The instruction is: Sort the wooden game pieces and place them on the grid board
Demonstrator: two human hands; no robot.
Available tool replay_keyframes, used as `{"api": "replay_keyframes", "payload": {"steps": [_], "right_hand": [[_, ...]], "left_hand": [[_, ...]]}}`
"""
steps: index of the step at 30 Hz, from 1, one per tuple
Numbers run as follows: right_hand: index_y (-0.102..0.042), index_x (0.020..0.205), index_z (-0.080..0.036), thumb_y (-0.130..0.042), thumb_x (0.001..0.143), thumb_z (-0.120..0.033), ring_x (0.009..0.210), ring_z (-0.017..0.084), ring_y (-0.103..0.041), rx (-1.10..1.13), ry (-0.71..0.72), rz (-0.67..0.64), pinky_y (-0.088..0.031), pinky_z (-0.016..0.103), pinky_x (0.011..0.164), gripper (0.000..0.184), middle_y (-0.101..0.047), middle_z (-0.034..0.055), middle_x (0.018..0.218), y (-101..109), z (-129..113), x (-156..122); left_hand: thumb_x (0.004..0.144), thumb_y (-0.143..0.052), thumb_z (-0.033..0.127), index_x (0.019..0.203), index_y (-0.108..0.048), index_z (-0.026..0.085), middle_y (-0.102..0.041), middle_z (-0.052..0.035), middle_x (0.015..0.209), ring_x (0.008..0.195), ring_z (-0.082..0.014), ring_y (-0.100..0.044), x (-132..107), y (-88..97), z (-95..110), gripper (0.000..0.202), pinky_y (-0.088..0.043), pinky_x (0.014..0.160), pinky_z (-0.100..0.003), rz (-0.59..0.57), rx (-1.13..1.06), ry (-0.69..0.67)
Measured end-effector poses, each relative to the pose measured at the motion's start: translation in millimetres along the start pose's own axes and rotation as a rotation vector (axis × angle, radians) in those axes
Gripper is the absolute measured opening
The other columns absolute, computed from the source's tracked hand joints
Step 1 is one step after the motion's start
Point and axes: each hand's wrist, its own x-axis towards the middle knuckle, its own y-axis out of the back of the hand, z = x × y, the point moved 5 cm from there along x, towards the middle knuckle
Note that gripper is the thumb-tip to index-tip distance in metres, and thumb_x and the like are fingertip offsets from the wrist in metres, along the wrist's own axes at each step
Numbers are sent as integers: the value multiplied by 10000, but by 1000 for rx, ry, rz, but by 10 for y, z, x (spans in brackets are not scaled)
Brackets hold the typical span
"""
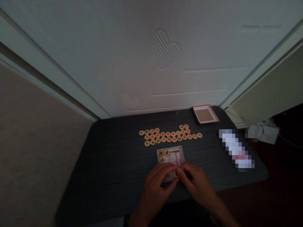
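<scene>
1. Disc (175, 173): over the near end of the box (181, 153), probably between both hands for control; tan, round, dark-marked.
2. Left hand (155, 179), right hand (197, 183): fingertips together above the box; whether either grip pinches cannot be told.
3. Rows of discs (169, 139): beyond the box, face-up, presumably for legibility.
4. Second tray (204, 115): beyond and right of the box.

A dark, wood-grained, round-cornered table (106, 164) stands before a pale grey panel (94, 63) with embossed striped hearts (165, 50); lighting is dim.
</scene>
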Motion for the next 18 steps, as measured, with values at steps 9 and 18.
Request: {"api": "replay_keyframes", "payload": {"steps": [9, 18], "right_hand": [[-609, 813, -210, -422, 1051, -297, 706, 135, -601, -13, 39, 76, -437, 237, 677, 314, -634, -5, 768, 42, 5, 13], [-627, 1197, -232, -567, 965, -282, 926, 216, -620, -165, 131, 409, -535, 351, 817, 245, -636, 83, 1076, 231, 292, 70]], "left_hand": [[880, -704, 188, 1128, -617, 259, -722, -24, 1042, 966, -214, -642, 114, 75, 54, 272, -524, 880, -403, 8, 115, -15], [892, -718, 250, 1120, -645, 245, -730, -32, 1095, 1069, -248, -598, 401, 93, -93, 240, -445, 940, -433, -3, 328, -52]]}}
